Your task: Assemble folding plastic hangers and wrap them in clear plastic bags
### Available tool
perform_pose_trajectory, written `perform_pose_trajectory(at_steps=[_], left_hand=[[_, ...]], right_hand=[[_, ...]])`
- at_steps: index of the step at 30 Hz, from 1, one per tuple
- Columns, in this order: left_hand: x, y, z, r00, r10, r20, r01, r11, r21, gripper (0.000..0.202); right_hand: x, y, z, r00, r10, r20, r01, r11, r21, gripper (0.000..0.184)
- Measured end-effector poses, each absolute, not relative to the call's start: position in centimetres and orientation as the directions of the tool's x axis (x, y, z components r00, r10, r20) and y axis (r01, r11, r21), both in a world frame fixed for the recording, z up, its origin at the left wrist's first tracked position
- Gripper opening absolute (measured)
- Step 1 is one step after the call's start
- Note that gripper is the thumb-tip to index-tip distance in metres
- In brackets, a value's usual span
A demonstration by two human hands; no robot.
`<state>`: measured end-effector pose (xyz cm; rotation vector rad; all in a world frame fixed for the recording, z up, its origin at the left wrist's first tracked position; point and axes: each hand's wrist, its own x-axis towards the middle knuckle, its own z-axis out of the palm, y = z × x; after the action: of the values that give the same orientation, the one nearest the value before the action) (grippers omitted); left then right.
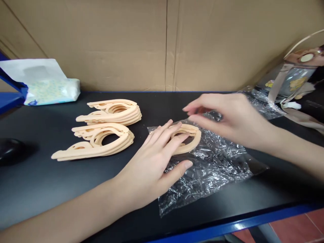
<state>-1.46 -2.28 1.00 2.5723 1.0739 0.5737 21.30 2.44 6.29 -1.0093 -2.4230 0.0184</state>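
Observation:
My left hand [159, 155] lies flat with its fingers spread over a beige folding hanger [194, 138] and the clear plastic bag [210, 168] around it. Much of that hanger is hidden by the fingers, and I cannot tell whether it is inside the bag or on top. Above the bag's far side hovers my right hand [225, 114], slightly blurred, thumb and fingertips apart with nothing between them. To the left are two stacks of the same beige folded hangers, a nearer stack [118, 143] and a farther stack [126, 116].
A tissue pack [53, 91] stands at the back left, and a black mouse [10, 150] at the left edge. Back right holds a strapped clear bottle [291, 81] beside more crumpled plastic [263, 103]. Cardboard [126, 44] walls the rear; a blue edge [227, 222] borders the black table's front.

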Motion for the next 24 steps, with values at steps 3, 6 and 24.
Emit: perform_pose_trajectory(at_steps=[3,6,24], left_hand=[[-1.3,-2.3,1.2,0.663,0.710,0.238,0.584,-0.690,0.428,0.048],[-1.4,-2.4,1.0,0.662,0.725,0.191,0.578,-0.656,0.486,0.049],[-1.6,-2.6,0.9,0.663,0.725,0.187,0.548,-0.640,0.539,0.044]], right_hand=[[16.4,2.4,6.6,-0.765,0.544,0.343,0.549,0.831,-0.093,0.027],[12.1,2.7,6.3,-0.844,0.452,0.291,0.452,0.889,-0.069,0.024],[8.2,3.8,5.7,-0.834,0.472,0.286,0.456,0.881,-0.124,0.016]])
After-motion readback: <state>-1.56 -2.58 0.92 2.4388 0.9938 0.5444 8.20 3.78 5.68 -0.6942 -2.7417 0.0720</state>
